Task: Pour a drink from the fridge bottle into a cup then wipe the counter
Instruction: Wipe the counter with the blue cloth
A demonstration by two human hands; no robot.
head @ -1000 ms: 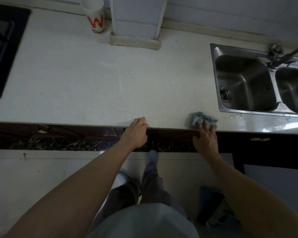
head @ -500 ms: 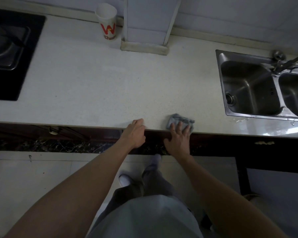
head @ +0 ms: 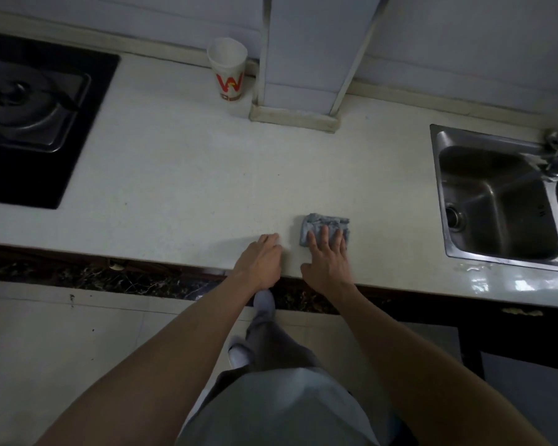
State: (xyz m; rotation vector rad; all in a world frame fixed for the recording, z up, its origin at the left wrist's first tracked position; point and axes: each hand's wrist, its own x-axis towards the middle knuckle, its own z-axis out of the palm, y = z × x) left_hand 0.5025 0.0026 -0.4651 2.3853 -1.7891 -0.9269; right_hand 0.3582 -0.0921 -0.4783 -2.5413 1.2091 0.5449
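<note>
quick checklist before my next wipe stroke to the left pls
1. The cloth is pinned flat under the fingers of the right hand: ok.
2. Path to the left is free: not ok, the left hand rests on the counter just beside the cloth.
3. The cup stands upright by the back wall, well away from the cloth: ok.
4. Drink is in the cup: cannot tell.
5. Counter strip in front of the sink is dry: not ok, wet-looking glints show there.
</note>
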